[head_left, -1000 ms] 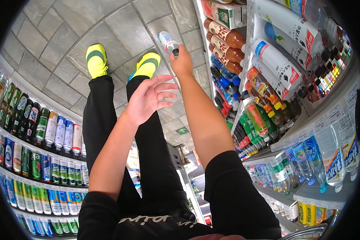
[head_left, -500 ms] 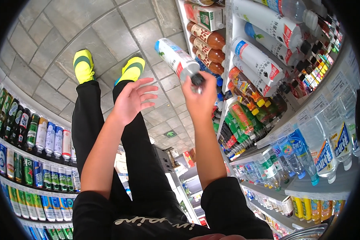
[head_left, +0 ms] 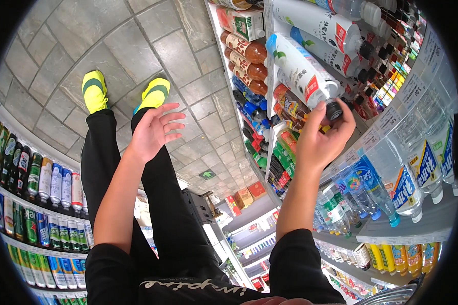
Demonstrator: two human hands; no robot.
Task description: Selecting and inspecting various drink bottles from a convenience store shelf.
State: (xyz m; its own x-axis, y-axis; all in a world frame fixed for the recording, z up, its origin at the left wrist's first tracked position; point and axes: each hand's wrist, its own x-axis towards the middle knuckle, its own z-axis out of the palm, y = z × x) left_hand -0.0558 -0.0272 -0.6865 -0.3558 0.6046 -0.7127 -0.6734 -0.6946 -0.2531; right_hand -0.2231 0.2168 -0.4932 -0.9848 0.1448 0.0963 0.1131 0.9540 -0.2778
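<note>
In my right hand (head_left: 324, 133) is a white drink bottle (head_left: 301, 70) with a blue and red label, gripped by the black cap at its near end. The bottle is tilted, its base toward the upper left, in front of the right-hand shelves. Similar white bottles (head_left: 318, 26) with black caps lie just beyond it. My left hand (head_left: 152, 128) is in the air over my trouser leg, fingers spread and nothing in it.
Brown-drink bottles (head_left: 245, 48) and a juice carton (head_left: 240, 23) fill the shelf left of the white bottles. Clear water bottles (head_left: 406, 190) stand at the right. Shelves of cans (head_left: 56, 181) curve along the left. Grey tiles (head_left: 122, 38) pave the floor.
My right hand has carried the white bottle rightward, from above the floor to the shelf of similar bottles. My left hand stays spread and has shifted slightly left in view.
</note>
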